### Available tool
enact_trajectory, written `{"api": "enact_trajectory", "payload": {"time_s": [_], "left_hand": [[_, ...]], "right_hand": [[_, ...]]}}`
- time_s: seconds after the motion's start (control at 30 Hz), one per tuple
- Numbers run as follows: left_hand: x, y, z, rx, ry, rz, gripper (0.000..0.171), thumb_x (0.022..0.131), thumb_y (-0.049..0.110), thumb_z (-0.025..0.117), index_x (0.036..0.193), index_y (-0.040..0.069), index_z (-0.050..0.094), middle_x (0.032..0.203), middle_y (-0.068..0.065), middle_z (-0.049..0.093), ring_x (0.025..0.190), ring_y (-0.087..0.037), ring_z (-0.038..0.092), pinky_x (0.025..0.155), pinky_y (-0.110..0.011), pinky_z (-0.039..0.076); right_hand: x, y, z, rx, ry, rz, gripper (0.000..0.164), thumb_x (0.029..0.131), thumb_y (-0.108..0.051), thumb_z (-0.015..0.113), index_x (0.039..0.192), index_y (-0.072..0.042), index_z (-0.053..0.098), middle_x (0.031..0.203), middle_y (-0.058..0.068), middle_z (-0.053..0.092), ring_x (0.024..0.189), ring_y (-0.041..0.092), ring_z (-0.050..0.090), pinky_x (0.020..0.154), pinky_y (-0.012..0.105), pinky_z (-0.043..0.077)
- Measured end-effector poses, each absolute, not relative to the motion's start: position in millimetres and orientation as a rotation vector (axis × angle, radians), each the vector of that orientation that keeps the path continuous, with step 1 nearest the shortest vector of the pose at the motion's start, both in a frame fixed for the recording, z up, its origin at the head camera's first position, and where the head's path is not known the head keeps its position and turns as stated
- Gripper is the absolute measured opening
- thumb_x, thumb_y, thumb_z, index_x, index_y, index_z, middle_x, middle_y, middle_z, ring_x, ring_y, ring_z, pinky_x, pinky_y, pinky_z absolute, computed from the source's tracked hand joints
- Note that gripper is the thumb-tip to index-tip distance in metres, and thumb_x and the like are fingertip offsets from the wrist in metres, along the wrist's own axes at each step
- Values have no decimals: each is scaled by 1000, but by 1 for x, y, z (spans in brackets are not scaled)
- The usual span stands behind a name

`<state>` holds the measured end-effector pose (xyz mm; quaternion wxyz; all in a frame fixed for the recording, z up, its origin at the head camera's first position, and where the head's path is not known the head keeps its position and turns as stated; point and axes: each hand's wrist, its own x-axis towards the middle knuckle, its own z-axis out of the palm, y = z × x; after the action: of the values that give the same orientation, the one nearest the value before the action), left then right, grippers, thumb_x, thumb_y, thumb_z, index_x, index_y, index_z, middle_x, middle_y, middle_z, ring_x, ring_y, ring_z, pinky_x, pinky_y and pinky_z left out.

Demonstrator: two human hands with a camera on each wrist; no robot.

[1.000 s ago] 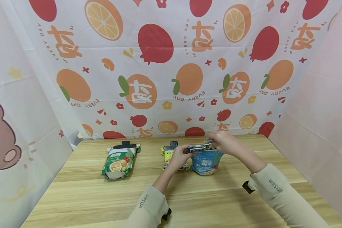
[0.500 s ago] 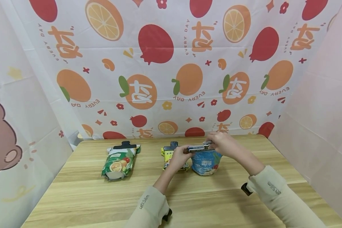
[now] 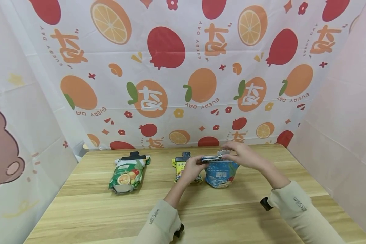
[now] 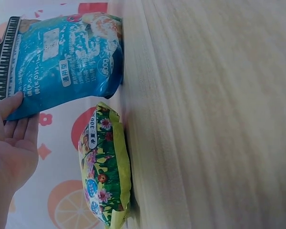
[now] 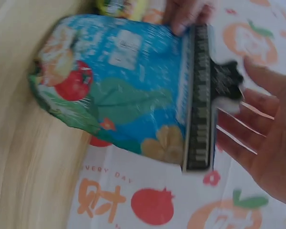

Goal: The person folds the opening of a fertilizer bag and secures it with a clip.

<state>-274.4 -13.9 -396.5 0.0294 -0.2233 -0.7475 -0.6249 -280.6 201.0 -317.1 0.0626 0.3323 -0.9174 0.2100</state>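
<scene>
A blue printed bag (image 3: 220, 174) stands on the wooden table at right of centre. Across its top sits a wide bag clip (image 5: 199, 100) with a piano-key pattern and a dark handle at its back. My left hand (image 3: 191, 167) pinches the bag's top corner near one end of the clip, thumb on one face and fingers behind. Around the clip's handle, my right hand (image 5: 271, 129) has its fingers spread and loosely extended. Its thumb is close to the handle; whether it touches, I cannot tell.
Beside the left hand lies a yellow bag (image 3: 180, 167) with a black clip (image 3: 183, 156) on top. Farther left is a green bag (image 3: 128, 176), also topped by a black clip (image 3: 135, 156). A fruit-print curtain (image 3: 177, 81) hangs behind the table (image 3: 213, 217).
My right hand's fingers have loosened from the clip's handle and spread, and its forearm has shifted slightly right. My left hand and the blue bag have stayed in place.
</scene>
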Motion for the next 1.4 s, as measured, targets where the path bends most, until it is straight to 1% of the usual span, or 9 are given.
{"api": "enact_trajectory", "payload": {"time_s": [0.17, 0.3, 0.43, 0.63, 0.8, 0.93, 1.03, 1.23, 1.4], "left_hand": [[-286, -12, -414, -678, -2303, -1907, 20, 84, -5, 63, 104, -7, 64, 99, -18, 65, 95, -27, 62, 74, -31, 52], [-290, -10, -422, -618, -2335, -1862, 23, 83, -2, 65, 106, -3, 64, 101, -13, 65, 98, -26, 60, 77, -31, 51], [-287, -6, -422, -501, -2393, -1867, 36, 82, -2, 66, 117, 0, 58, 109, -14, 61, 107, -29, 54, 82, -35, 49], [-279, 3, -424, -359, -2559, -1828, 58, 80, 3, 71, 129, -3, 42, 116, -21, 54, 108, -36, 52, 83, -42, 47], [-271, 10, -429, -252, -2640, -1726, 69, 76, 8, 75, 131, -9, 36, 116, -27, 54, 106, -40, 52, 85, -47, 45], [-265, 16, -431, -190, -2654, -1669, 70, 75, 9, 76, 129, -11, 37, 116, -28, 53, 109, -41, 49, 89, -50, 41], [-264, 21, -433, -171, -2652, -1677, 68, 76, 8, 75, 129, -13, 37, 118, -28, 52, 110, -41, 48, 91, -49, 40], [-266, 30, -439, -148, -2597, -1706, 74, 77, 4, 74, 132, -15, 29, 123, -31, 46, 114, -42, 44, 93, -47, 39], [-265, 37, -441, -135, -2552, -1701, 69, 75, 3, 74, 128, -16, 33, 120, -30, 47, 114, -41, 45, 94, -47, 38]], "right_hand": [[-286, 223, -319, 871, -2714, 1038, 30, 99, -14, 43, 122, 3, 53, 115, 17, 57, 107, 33, 53, 88, 49, 43], [-289, 240, -329, 799, -2652, 1224, 29, 100, -7, 37, 121, 7, 52, 114, 22, 56, 106, 36, 52, 90, 51, 40], [-288, 254, -346, 638, -2615, 1465, 29, 99, 1, 34, 123, 11, 47, 116, 27, 52, 106, 39, 51, 89, 49, 42], [-280, 257, -378, 418, -2673, 1712, 35, 92, 7, 40, 124, 20, 36, 118, 33, 46, 107, 42, 48, 88, 42, 45], [-273, 243, -408, 375, -2809, 1753, 41, 89, -5, 57, 119, 16, 38, 115, 30, 48, 106, 43, 49, 86, 47, 44], [-267, 228, -426, 302, -2855, 1750, 66, 86, -19, 66, 129, 14, 29, 119, 28, 46, 108, 42, 47, 84, 45, 46], [-266, 220, -436, 264, -2812, 1751, 79, 84, -18, 68, 135, 14, 16, 121, 32, 41, 108, 44, 46, 82, 42, 48], [-266, 216, -444, 218, -2749, 1757, 72, 84, -8, 67, 131, 16, 17, 117, 33, 39, 108, 47, 45, 81, 40, 49], [-265, 219, -447, 209, -2722, 1758, 65, 84, -4, 65, 128, 15, 21, 112, 32, 42, 104, 46, 47, 80, 41, 49]]}}
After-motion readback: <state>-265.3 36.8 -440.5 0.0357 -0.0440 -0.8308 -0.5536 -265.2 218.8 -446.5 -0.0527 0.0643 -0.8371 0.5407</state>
